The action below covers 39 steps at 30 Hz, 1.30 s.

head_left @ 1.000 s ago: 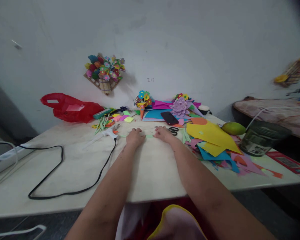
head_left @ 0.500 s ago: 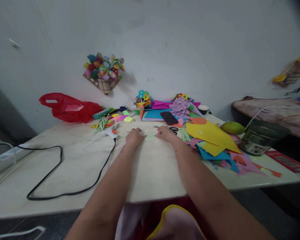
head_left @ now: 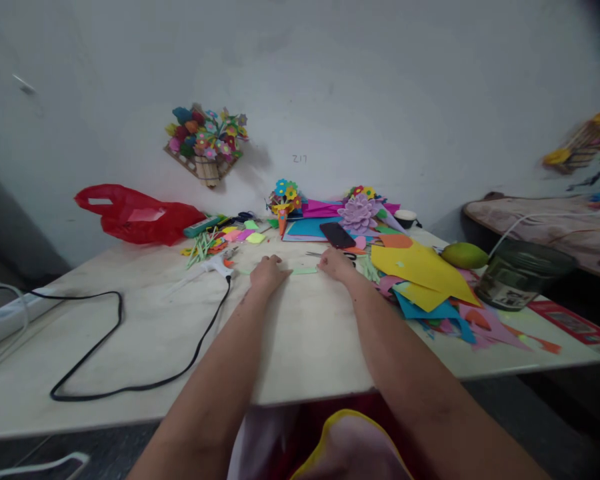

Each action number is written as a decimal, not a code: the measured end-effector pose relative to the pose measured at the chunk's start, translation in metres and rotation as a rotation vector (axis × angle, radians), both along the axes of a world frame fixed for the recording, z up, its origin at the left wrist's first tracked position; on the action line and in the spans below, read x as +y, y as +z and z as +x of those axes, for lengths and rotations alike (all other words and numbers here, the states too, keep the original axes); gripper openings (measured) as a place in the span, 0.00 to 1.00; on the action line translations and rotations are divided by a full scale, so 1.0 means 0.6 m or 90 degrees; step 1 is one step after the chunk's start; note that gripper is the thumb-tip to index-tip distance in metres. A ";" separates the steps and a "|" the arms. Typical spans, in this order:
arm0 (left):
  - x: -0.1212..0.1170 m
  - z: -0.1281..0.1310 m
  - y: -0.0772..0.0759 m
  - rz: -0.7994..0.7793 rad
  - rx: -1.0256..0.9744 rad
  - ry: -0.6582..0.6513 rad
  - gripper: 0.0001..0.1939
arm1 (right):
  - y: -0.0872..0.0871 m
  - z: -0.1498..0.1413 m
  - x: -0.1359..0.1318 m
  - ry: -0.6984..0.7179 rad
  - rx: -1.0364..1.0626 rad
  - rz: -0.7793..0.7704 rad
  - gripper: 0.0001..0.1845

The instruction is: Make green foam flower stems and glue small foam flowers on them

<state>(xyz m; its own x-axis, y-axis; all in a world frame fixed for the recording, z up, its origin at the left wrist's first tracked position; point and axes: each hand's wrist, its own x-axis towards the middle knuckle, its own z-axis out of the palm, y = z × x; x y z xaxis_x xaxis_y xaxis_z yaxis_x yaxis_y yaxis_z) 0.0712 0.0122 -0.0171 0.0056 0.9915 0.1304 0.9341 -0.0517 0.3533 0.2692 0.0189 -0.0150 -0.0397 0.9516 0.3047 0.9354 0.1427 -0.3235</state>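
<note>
Green strip (head_left: 305,271) lies across the pale table (head_left: 310,340), straight in front of the person, its visible middle stretching between the two hands. Left hand (head_left: 267,274) rests over it, thumb and fingertips down at the strip; whether they grip it or only press, I cannot tell. Right hand (head_left: 335,265) has its thumb and finger closed on the strip's right end. Scissors (head_left: 351,256) lie just behind the right hand, partly hidden by it, blades pointing left. To the left of the left hand sits a white glue gun (head_left: 213,265) with a black cord (head_left: 125,389) looping over the table. Thin green pieces (head_left: 201,249) are heaped behind the glue gun. Beyond the right hand lies a dark phone (head_left: 337,235); yellow sheets (head_left: 420,267) spread to the right, near a green fruit (head_left: 464,255).
</note>
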 end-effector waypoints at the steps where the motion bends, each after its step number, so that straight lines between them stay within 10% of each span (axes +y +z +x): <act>1: 0.000 0.000 0.000 0.001 0.001 0.000 0.24 | 0.000 -0.002 0.002 -0.010 0.018 0.037 0.08; 5: 0.000 0.002 0.000 0.002 0.005 0.002 0.24 | -0.001 -0.033 0.007 0.055 0.189 0.093 0.10; 11: -0.002 0.002 0.001 0.004 0.012 0.005 0.24 | -0.029 -0.097 0.008 0.161 0.447 -0.140 0.15; 39: -0.009 -0.013 0.002 0.092 0.130 0.117 0.18 | -0.003 -0.068 0.006 0.009 0.029 -0.113 0.14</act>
<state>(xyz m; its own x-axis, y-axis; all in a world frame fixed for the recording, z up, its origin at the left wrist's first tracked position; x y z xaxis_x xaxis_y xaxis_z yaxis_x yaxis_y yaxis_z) 0.0631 0.0067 -0.0156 -0.1308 0.9499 0.2840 0.9835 0.0882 0.1580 0.2282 0.0226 -0.0169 -0.0433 0.9900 0.1342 0.9177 0.0925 -0.3863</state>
